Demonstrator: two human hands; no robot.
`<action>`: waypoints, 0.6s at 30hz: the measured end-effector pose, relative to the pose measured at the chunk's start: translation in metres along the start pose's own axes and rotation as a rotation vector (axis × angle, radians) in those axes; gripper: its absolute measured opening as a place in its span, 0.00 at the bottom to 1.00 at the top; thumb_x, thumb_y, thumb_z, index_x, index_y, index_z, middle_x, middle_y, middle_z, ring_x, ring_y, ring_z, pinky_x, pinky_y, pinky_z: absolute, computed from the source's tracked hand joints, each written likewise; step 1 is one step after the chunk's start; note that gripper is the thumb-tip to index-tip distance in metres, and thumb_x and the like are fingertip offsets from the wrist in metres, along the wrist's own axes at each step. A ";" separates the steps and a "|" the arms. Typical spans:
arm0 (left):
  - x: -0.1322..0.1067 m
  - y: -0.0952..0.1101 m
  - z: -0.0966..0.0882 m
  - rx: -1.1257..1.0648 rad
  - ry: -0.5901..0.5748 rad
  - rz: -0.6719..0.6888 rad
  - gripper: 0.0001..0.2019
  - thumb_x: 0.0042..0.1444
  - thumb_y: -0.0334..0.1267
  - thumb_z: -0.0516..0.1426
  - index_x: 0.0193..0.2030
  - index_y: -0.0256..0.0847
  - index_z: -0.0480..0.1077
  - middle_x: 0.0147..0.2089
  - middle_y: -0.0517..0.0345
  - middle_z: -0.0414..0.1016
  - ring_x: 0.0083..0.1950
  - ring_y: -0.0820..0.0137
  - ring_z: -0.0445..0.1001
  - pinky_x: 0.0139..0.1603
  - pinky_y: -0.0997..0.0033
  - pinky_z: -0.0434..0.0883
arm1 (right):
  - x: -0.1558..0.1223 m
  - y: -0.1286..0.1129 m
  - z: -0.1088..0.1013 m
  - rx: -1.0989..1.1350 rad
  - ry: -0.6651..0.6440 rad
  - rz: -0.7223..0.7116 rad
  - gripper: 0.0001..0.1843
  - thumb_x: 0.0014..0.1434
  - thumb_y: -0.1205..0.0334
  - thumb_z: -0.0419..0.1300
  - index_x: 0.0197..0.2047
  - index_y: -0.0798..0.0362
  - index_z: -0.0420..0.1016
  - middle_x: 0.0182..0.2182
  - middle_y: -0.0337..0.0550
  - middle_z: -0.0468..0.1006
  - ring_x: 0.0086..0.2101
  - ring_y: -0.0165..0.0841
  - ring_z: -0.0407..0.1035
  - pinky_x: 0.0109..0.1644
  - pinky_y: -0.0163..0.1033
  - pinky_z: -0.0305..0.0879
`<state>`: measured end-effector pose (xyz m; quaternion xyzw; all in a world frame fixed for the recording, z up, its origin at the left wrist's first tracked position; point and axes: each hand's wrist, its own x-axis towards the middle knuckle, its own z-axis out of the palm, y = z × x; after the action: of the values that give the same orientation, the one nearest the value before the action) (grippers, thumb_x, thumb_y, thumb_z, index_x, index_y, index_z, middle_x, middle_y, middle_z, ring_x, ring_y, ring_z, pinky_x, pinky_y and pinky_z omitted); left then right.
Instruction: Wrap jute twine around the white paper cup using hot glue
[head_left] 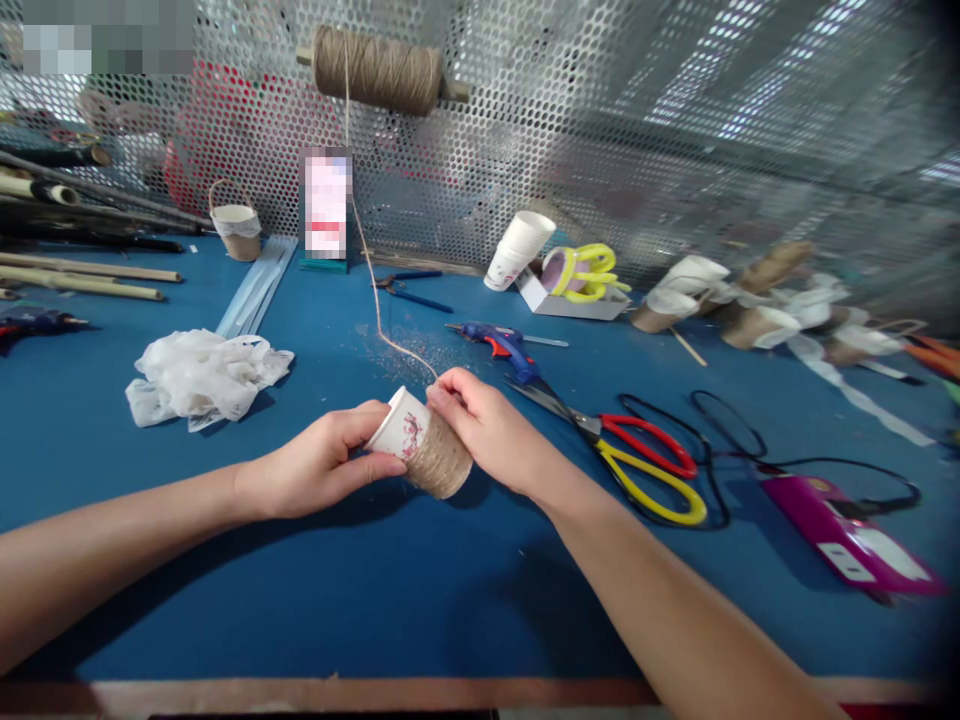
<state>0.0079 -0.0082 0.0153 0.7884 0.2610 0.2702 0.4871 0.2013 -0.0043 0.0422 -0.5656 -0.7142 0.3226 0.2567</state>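
Observation:
A white paper cup (396,425) with a pink flower print lies tilted above the blue table. Twine (441,462) is wound round its lower part, toward the base. My left hand (337,455) is closed on the cup near its rim, thumb in front and fingers partly hidden behind. At the cup's far side my right hand (480,420) pinches the twine against the wound part. From there a single strand (367,262) runs up to a large twine spool (377,70) on a rod at the mesh wall.
Beyond the hands are a blue glue gun (504,345) and pliers (412,290). Large scissors (637,455) and a purple power strip (847,530) with a cable lie right. Crumpled white lace (210,375) is left. Stacked cups (519,248) and small twine baskets (664,295) stand behind.

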 end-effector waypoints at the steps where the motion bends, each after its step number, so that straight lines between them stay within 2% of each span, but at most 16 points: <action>1: 0.000 -0.001 -0.001 0.021 -0.003 0.012 0.08 0.59 0.36 0.51 0.40 0.34 0.67 0.38 0.54 0.68 0.40 0.69 0.67 0.43 0.72 0.66 | 0.000 0.000 0.000 -0.023 0.005 -0.012 0.10 0.60 0.57 0.49 0.29 0.51 0.61 0.23 0.36 0.66 0.25 0.30 0.60 0.30 0.37 0.56; 4: 0.002 -0.002 -0.003 0.076 -0.029 0.032 0.07 0.58 0.37 0.52 0.36 0.34 0.67 0.37 0.53 0.69 0.41 0.68 0.67 0.46 0.69 0.66 | 0.000 0.001 0.000 -0.078 0.050 -0.057 0.10 0.61 0.57 0.47 0.30 0.51 0.60 0.24 0.37 0.67 0.26 0.30 0.62 0.31 0.38 0.57; 6: 0.002 -0.002 -0.004 0.059 -0.048 -0.006 0.08 0.54 0.38 0.56 0.36 0.33 0.67 0.39 0.52 0.70 0.43 0.66 0.67 0.48 0.66 0.65 | -0.001 0.000 0.000 -0.115 0.089 -0.087 0.09 0.61 0.57 0.47 0.31 0.50 0.59 0.25 0.38 0.67 0.26 0.30 0.62 0.32 0.38 0.57; 9: 0.004 0.002 -0.003 -0.097 -0.046 -0.139 0.14 0.50 0.40 0.59 0.41 0.33 0.66 0.40 0.53 0.71 0.42 0.66 0.69 0.45 0.66 0.66 | -0.005 -0.003 0.004 -0.179 0.135 -0.133 0.09 0.61 0.57 0.47 0.31 0.50 0.57 0.26 0.39 0.68 0.27 0.31 0.63 0.32 0.38 0.57; 12: 0.005 0.007 -0.001 -0.292 -0.007 -0.243 0.15 0.51 0.41 0.58 0.42 0.32 0.66 0.37 0.55 0.71 0.36 0.70 0.69 0.39 0.70 0.67 | -0.009 -0.006 0.010 -0.248 0.167 -0.171 0.08 0.61 0.58 0.47 0.31 0.49 0.57 0.28 0.42 0.69 0.27 0.33 0.63 0.32 0.40 0.57; 15: 0.005 0.010 0.001 -0.395 0.036 -0.282 0.16 0.50 0.41 0.59 0.41 0.32 0.66 0.34 0.57 0.70 0.33 0.72 0.67 0.36 0.72 0.66 | -0.012 -0.007 0.014 -0.314 0.185 -0.208 0.08 0.61 0.59 0.46 0.31 0.50 0.58 0.29 0.43 0.70 0.27 0.33 0.64 0.31 0.40 0.57; 18: 0.005 0.008 0.003 -0.419 0.065 -0.260 0.16 0.52 0.44 0.57 0.40 0.32 0.67 0.34 0.57 0.70 0.34 0.72 0.67 0.37 0.72 0.65 | -0.013 -0.007 0.014 -0.372 0.199 -0.260 0.08 0.62 0.59 0.46 0.31 0.49 0.58 0.28 0.42 0.70 0.25 0.32 0.64 0.29 0.38 0.58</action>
<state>0.0147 -0.0095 0.0222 0.6208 0.3139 0.2790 0.6619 0.1888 -0.0204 0.0382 -0.5356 -0.7992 0.0927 0.2565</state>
